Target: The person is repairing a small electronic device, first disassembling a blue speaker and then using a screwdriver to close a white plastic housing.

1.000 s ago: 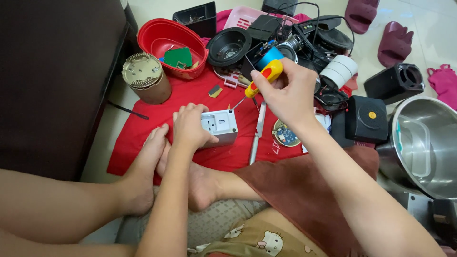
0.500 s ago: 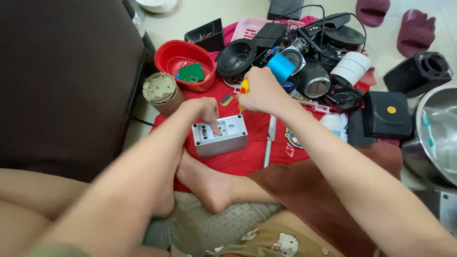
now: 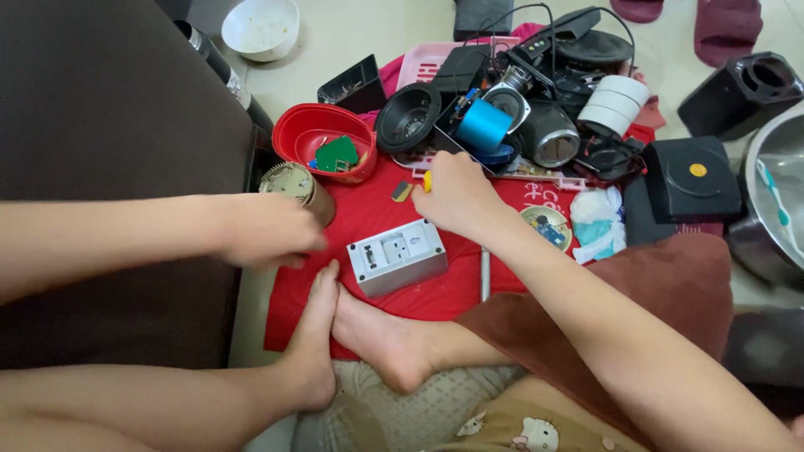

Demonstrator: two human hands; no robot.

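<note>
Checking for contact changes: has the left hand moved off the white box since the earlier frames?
Yes. The left hand has left the white box and moved leftward, beside the round tin.

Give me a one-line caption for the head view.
Right hand grips a yellow-handled screwdriver above a grey socket box; left hand beside a round tin.

Looks to me like home floor, used as makeshift repair spot. I see pale tiled floor (image 3: pixel 352 42), dark sofa side (image 3: pixel 109 109) at left, slippers (image 3: pixel 729 29) lying at top edge, white bowl (image 3: pixel 261 27) on floor. Bare feet (image 3: pixel 368 335) rest on red cloth (image 3: pixel 419 301) spread over tiles. On cloth: speaker parts (image 3: pixel 409 117), tangled cables (image 3: pixel 544 25), red bowl (image 3: pixel 322 138) with green circuit board (image 3: pixel 337 155). Steel pot (image 3: pixel 775 201) at right. I see no workbench.
</note>
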